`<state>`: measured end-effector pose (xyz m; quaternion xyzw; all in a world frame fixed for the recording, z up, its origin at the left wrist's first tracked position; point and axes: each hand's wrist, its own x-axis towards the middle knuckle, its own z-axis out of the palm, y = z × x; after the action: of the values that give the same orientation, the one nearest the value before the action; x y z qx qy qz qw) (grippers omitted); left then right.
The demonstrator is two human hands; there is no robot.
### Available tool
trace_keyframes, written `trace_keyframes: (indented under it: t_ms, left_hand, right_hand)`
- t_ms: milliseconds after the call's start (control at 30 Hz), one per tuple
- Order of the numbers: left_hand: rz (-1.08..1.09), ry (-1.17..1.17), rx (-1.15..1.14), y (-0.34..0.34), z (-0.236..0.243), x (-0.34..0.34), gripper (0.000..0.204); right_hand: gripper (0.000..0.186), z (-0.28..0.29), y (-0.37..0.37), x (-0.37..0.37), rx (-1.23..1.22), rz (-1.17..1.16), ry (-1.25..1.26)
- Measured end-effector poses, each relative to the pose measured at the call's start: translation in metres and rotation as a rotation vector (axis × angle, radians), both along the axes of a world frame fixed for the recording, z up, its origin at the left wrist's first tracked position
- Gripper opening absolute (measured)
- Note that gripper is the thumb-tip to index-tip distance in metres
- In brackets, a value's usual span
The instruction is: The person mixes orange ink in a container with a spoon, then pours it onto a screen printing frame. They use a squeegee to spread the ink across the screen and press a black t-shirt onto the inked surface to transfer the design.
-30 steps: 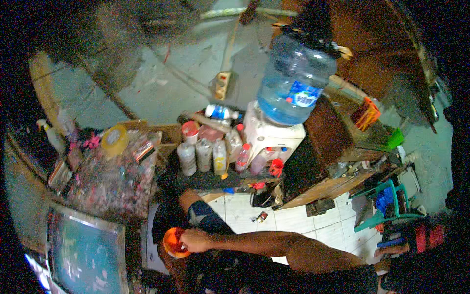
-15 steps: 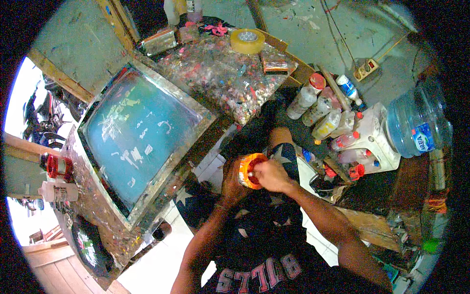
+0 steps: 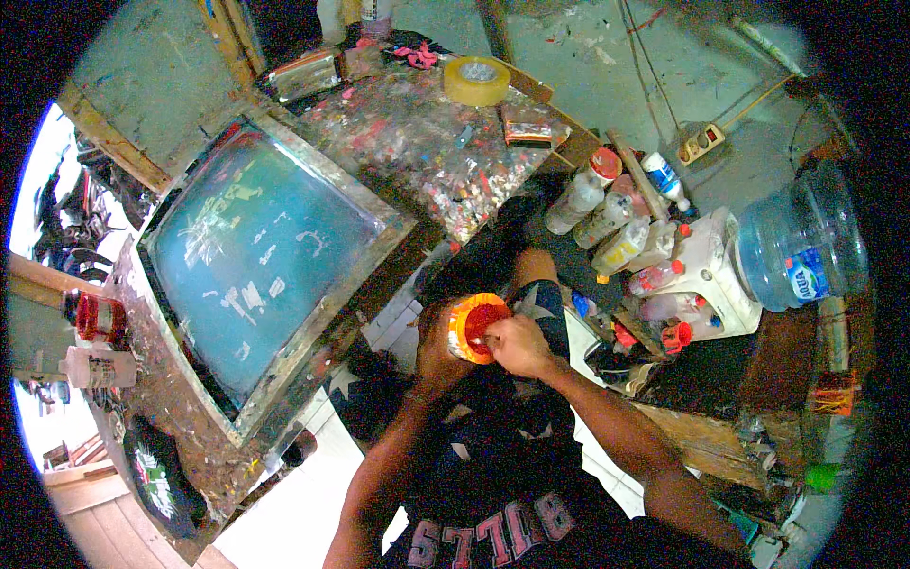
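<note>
A plastic jar [image 3: 459, 329] with an orange rim and red inside is tilted toward me above my lap. My left hand [image 3: 433, 349] wraps round its left side and holds it. At the jar's mouth, my right hand [image 3: 520, 346] is closed, its fingertips reaching over the opening. Whatever those fingers grip is too small or hidden to name. Left of my hands, a framed printing screen [image 3: 270, 270] with blue-green mesh and pale marks lies on the stained worktable [image 3: 190, 431].
A tape roll [image 3: 476, 82] sits on a paint-spattered board [image 3: 379, 133] at the back. Several bottles [image 3: 621, 247] stand at the right, by a large blue water jug [image 3: 801, 247] on a white dispenser [image 3: 716, 275]. A red jar [image 3: 100, 317] stands at the far left.
The view has shifted slightly. The jar's mouth now faces me more, showing more of its red inside. My right hand has moved a little at the opening; my left still holds the jar.
</note>
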<state>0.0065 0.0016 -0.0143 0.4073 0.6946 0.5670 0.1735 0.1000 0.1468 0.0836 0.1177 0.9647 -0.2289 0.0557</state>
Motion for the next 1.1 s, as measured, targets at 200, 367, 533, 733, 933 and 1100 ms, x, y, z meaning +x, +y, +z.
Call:
trace_keyframes:
  t_ms: [200,367,533,733,933,1100]
  left_hand:
    - [0.149,0.202,0.011,-0.006,0.011,0.005,0.088]
    - [0.144,0.331,-0.061,-0.006,0.012,0.007,0.095]
    - [0.204,0.396,0.025,-0.001,0.019,0.004,0.079]
    - [0.179,0.310,-0.006,-0.003,0.027,0.005,0.083]
    - [0.147,0.372,-0.081,-0.007,0.028,0.006,0.079]
    - [0.162,0.195,-0.208,-0.007,0.026,0.004,0.084]
  right_hand:
    - [0.016,0.005,0.000,0.002,0.078,0.006,-0.145]
    - [0.018,0.002,0.000,0.004,-0.102,-0.234,0.221]
    - [0.016,-0.006,-0.007,0.006,-0.006,-0.052,-0.168]
    - [0.016,-0.004,-0.008,0.006,0.053,-0.202,0.089]
    - [0.018,0.004,-0.013,0.003,-0.169,-0.262,0.105]
    - [0.018,0.001,-0.012,0.002,0.023,-0.052,-0.220]
